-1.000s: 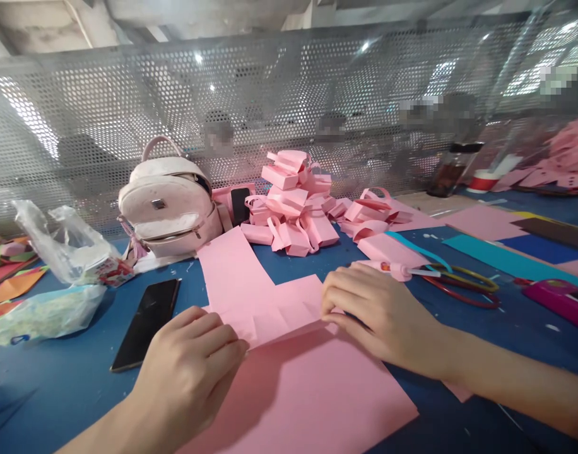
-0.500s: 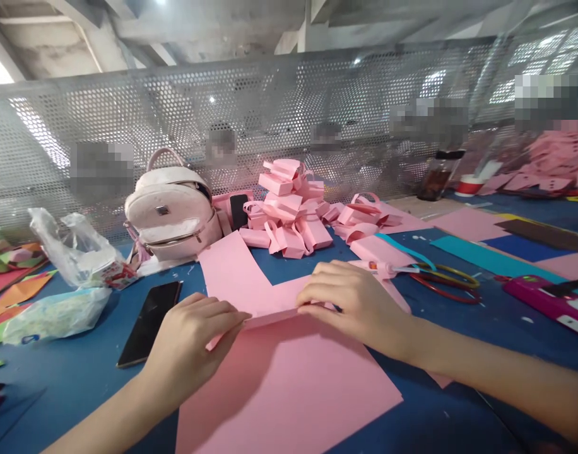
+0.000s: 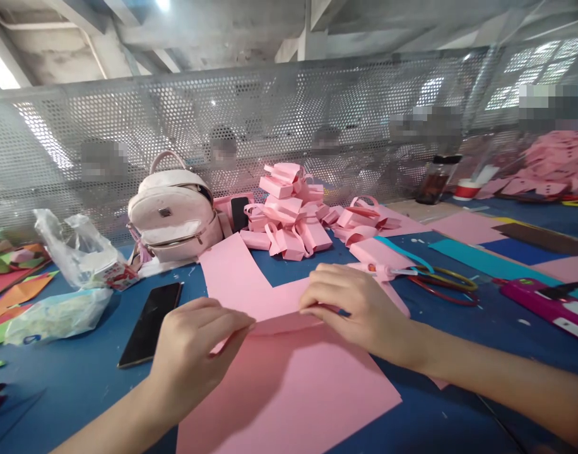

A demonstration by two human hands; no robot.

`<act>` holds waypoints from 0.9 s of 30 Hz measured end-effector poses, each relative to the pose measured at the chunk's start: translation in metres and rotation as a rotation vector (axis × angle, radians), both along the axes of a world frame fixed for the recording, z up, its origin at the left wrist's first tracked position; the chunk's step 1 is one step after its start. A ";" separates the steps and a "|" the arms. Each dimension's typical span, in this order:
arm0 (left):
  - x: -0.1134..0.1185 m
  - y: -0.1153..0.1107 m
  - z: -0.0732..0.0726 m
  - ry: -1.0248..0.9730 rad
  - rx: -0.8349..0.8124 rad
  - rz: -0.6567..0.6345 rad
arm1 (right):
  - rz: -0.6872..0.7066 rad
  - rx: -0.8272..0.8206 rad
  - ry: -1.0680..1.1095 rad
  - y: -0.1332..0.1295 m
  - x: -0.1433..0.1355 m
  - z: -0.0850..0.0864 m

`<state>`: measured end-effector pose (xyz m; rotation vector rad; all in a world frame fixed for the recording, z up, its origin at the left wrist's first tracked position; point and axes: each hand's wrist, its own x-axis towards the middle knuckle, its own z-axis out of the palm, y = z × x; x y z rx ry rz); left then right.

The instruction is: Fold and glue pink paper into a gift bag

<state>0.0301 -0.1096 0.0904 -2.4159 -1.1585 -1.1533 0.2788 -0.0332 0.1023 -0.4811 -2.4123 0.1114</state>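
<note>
The left hand (image 3: 197,353) is nearly closed, thumb and fingertips pinching the strip (image 3: 279,323) towards its left end. The right hand (image 3: 359,312) has its fingers curled down over the strip's right part, thumb underneath, also pinching. So the strip lies between the two, its long axis running from one hand to the other, crosswise to the body and rising slightly to the right; neither hand is clearly nearer. On the body side of the strip is the sheet (image 3: 289,384), flat. Left of the strip lies the phone (image 3: 151,325), right of it the glue gun (image 3: 383,272), and beyond it the pile (image 3: 289,211)
</note>
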 end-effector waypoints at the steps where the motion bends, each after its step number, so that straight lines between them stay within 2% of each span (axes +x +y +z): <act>1: -0.005 -0.006 -0.001 -0.002 0.021 0.006 | -0.009 0.007 0.004 0.000 0.006 0.000; 8: -0.051 -0.046 -0.017 0.117 0.010 0.087 | 0.024 0.041 -0.015 0.003 0.030 -0.010; 10: -0.067 -0.052 -0.022 0.104 0.026 0.167 | -0.003 0.056 0.001 0.006 0.032 -0.012; 12: -0.077 -0.052 -0.024 0.045 -0.108 0.296 | -0.045 0.056 0.038 0.009 0.030 -0.012; 13: -0.078 -0.049 -0.024 0.002 -0.191 0.320 | -0.057 0.055 0.049 0.011 0.028 -0.011; 15: -0.072 -0.038 -0.021 -0.089 -0.299 0.283 | -0.056 0.087 0.035 0.014 0.018 -0.006; 17: -0.057 -0.023 -0.015 -0.109 -0.350 0.190 | -0.048 0.207 0.001 0.016 0.008 0.002; 18: -0.050 -0.015 -0.012 -0.116 -0.343 0.149 | -0.052 0.293 0.004 0.016 0.004 0.007; 20: -0.039 -0.002 -0.004 -0.155 -0.324 0.146 | -0.070 0.460 0.033 0.017 0.000 0.019; 23: -0.037 0.008 0.004 -0.153 -0.193 0.074 | -0.080 0.623 0.067 0.016 0.005 0.030; 25: -0.043 0.008 0.003 0.001 -0.060 0.005 | -0.034 0.666 0.048 0.012 0.013 0.024; 27: -0.049 0.008 -0.008 0.221 0.046 -0.018 | 0.039 0.663 -0.018 0.009 0.019 0.006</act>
